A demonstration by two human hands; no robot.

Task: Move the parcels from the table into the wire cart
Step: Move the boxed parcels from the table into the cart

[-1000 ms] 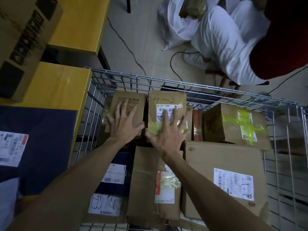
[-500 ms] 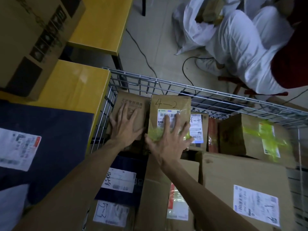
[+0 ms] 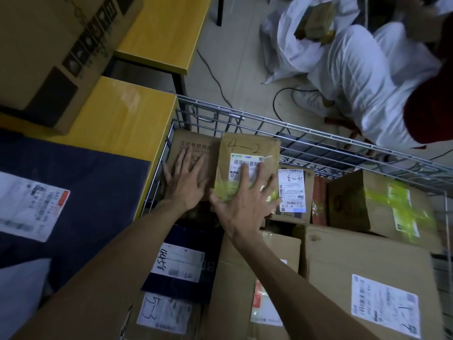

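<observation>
Your right hand (image 3: 245,204) lies flat with its fingers spread wide on a brown parcel (image 3: 250,148), gripping nothing. The fingers cover the lower half of that parcel's white label and part of its yellow-green tape. Your left hand (image 3: 187,182), just beside it, is splayed flat the same way on a cardboard box (image 3: 193,143) and hides the middle of its top. Both parcels sit inside the wire cart (image 3: 294,130), in its far left corner. The gap under your wrists is too dark to make out, and your forearms cut across the boxes nearer you.

Past your right fingertips the parcel reads "4—2" in handwriting above a barcode. A row of printed Chinese characters runs past your left fingertips. Just beside your right little finger, a small box (image 3: 293,192) has "4-3" written upside down on its label. Under your left forearm, a dark parcel (image 3: 196,235) bears handwritten digits that are hard to read. Nearer you, another box (image 3: 164,315) shows "5-3". Outside your right forearm, a large box (image 3: 343,261) is marked "1-" and then an unclear figure.

Left of your left hand stands a yellow table (image 3: 127,114), holding a dark blue parcel (image 3: 93,192) with a blurred label and a big carton (image 3: 49,52). Beyond the cart rim is pale floor (image 3: 232,57) with black cables (image 3: 274,104), and a person in white (image 3: 362,77) crouches there, partly cut off.
</observation>
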